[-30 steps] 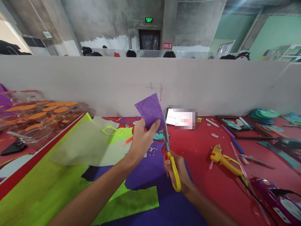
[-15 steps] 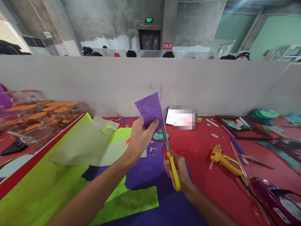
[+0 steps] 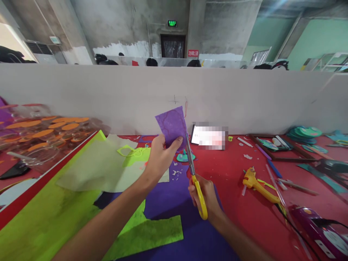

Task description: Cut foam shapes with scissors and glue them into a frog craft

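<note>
A piece of purple felt (image 3: 172, 123) with a faint drawn outline is pinched between the thumb and fingers of my left hand (image 3: 161, 152), raised above the table. My right hand (image 3: 203, 190) grips yellow-handled scissors (image 3: 192, 163), whose blades point up along the felt's right edge. How far the blades are parted is hard to make out. Beneath the hands lie a large purple sheet (image 3: 165, 199) and small white scraps (image 3: 177, 173). A small teal piece (image 3: 182, 156) sits just behind the blades.
Lime-green felt (image 3: 154, 232) and a pale sheet (image 3: 95, 166) cover the left side. Clear jars with orange discs (image 3: 43, 134) stand farther left. A phone (image 3: 208, 137) leans on the white partition (image 3: 130, 94). On the right are a yellow glue gun (image 3: 258, 186) and a purple device (image 3: 318, 228).
My left hand and the felt have shifted very slightly left. The scissors' blades sit a little higher along the felt's edge.
</note>
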Motion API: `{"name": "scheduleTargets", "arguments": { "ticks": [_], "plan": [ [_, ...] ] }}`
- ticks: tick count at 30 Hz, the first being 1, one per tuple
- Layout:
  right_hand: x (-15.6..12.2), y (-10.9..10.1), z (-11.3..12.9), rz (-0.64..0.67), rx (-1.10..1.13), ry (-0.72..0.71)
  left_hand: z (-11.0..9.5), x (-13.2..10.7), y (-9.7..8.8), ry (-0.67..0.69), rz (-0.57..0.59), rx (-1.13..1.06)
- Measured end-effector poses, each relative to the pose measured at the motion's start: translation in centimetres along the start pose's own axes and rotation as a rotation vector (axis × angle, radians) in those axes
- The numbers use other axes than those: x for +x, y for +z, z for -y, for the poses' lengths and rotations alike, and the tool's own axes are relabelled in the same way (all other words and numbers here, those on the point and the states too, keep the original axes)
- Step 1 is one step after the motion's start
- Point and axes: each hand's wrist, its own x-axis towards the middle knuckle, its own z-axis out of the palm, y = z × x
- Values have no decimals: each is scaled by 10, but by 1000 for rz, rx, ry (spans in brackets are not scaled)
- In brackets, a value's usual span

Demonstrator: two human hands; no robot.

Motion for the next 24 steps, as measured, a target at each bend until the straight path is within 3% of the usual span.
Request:
{"name": "scheduleTargets", "arguments": {
  "ticks": [8, 14, 19, 24],
  "plan": [
    [-3, 10, -4, 106, 150, -78, -6, 0, 0, 9, 29, 68],
    [-1, 13, -5, 89, 237, -76, -9, -3, 2, -12, 50, 108],
    [2, 13, -6, 61, 295, -85, -10, -4, 3, -23, 150, 134],
    [2, 12, -5, 64, 262, -69, -10, -4, 3, -36, 145, 160]
  ]
}}
